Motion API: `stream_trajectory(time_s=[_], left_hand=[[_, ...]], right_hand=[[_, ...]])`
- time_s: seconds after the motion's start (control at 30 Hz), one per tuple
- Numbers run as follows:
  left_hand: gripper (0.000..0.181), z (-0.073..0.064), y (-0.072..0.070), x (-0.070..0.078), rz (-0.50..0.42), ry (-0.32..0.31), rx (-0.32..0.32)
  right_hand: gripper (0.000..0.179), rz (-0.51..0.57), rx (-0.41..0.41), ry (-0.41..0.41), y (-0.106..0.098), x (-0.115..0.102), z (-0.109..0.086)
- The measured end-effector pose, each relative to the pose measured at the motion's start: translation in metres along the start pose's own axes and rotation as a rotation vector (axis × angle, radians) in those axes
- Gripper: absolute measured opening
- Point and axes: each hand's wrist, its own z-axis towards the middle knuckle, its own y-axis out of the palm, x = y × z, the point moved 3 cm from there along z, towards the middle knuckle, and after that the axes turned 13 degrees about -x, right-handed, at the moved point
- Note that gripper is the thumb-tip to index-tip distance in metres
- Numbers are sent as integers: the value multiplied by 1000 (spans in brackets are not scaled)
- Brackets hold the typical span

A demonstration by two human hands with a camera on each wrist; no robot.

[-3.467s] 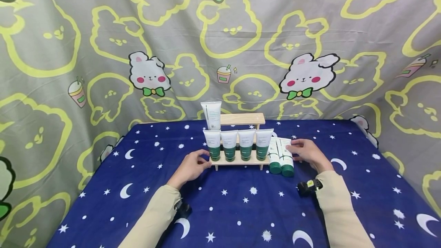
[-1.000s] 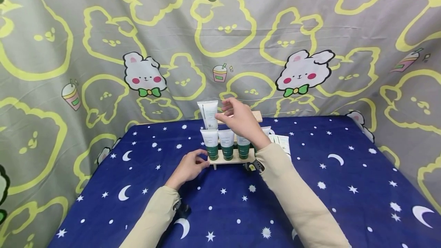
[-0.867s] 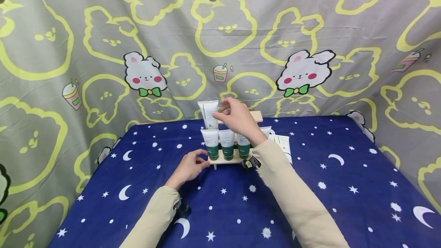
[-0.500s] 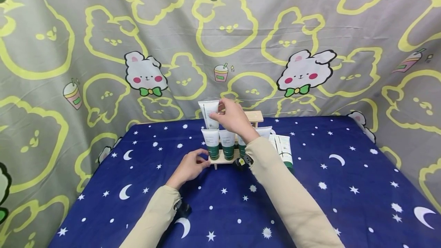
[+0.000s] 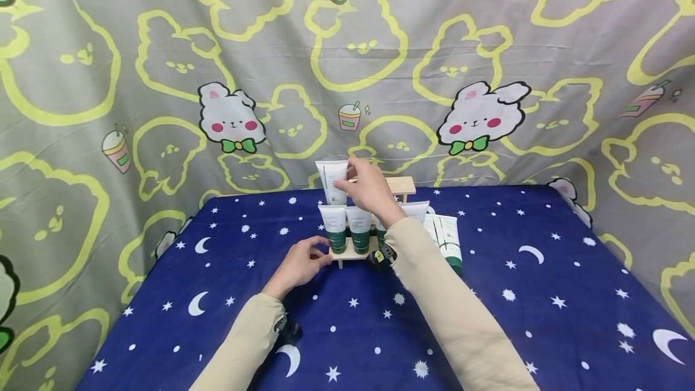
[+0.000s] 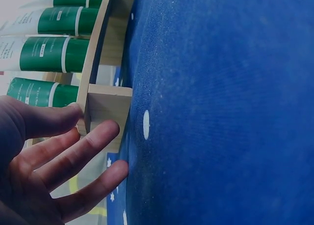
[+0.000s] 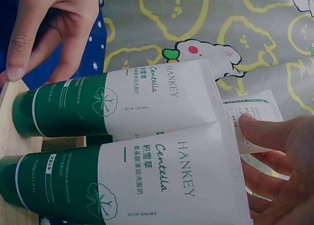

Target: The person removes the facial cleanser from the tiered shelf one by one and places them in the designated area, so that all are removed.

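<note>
Reaching across from the two loose tubes (image 5: 449, 240) on the cloth, the right hand (image 5: 369, 189) has come to the upper-tier tube (image 5: 332, 181) at the rack's back left — thumb and fingers now pinch its white crimped end. That tube stands upright on the wooden rack (image 5: 403, 184), above the front row of tubes (image 5: 347, 228). Left hand (image 5: 300, 264), fingers relaxed, steadies the rack's near corner. Seemingly the grasp step; next calls for a straight upward lift — clear of the neighbours.
</note>
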Motion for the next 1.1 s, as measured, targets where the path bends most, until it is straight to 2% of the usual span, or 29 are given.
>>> stream_trajectory(time_s=[0.07,0.27,0.33,0.43,0.53,0.87,1.1], left_hand=[[28,0,0,0,3,3,0],[27,0,1,0,6,5,1],[27,0,1,0,7,10,2],[27,0,1,0,5,6,2],[28,0,1,0,10,-3,0],[29,1,2,-2,0,-6,-6],[29,0,1,-1,3,3,4]], right_hand=[[36,1,1,-7,-1,1,0],[51,15,3,-16,-8,3,-5],[45,23,9,-16,-12,4,-8],[27,39,23,-35,-18,5,-12],[21,62,38,-52,-23,6,-16],[30,128,86,-50,-38,17,-25],[30,148,105,-63,-47,26,-32]])
